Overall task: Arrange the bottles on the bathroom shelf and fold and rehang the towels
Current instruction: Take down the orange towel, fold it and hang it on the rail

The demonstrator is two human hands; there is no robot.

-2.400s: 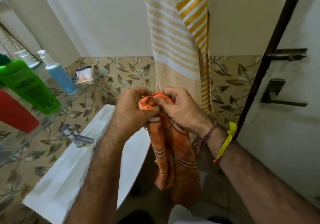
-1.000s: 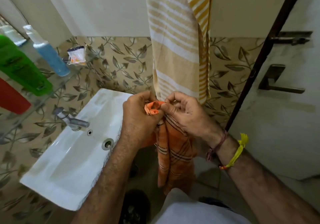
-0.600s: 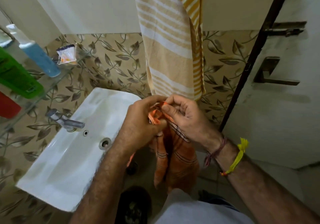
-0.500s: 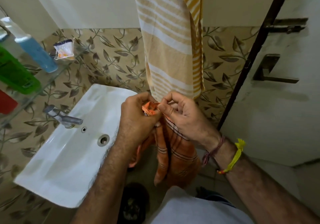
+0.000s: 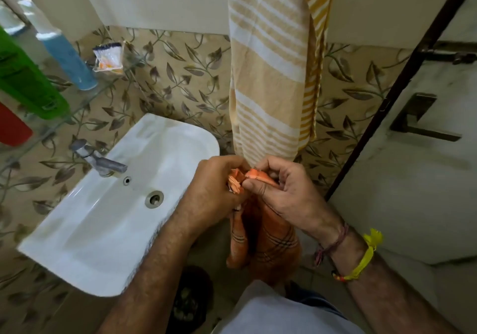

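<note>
Your left hand (image 5: 215, 191) and right hand (image 5: 281, 191) both pinch the top edge of the orange towel (image 5: 265, 240), fingertips close together, probably to match its corners for a fold. The cloth hangs down just beside the right edge of the sink (image 5: 108, 217), below the striped towel (image 5: 265, 75).

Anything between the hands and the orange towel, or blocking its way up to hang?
Nothing between: the left hand and right hand both pinch the orange towel at its top edge. The striped towel hangs directly above them; the rail or hook is out of frame.
</note>
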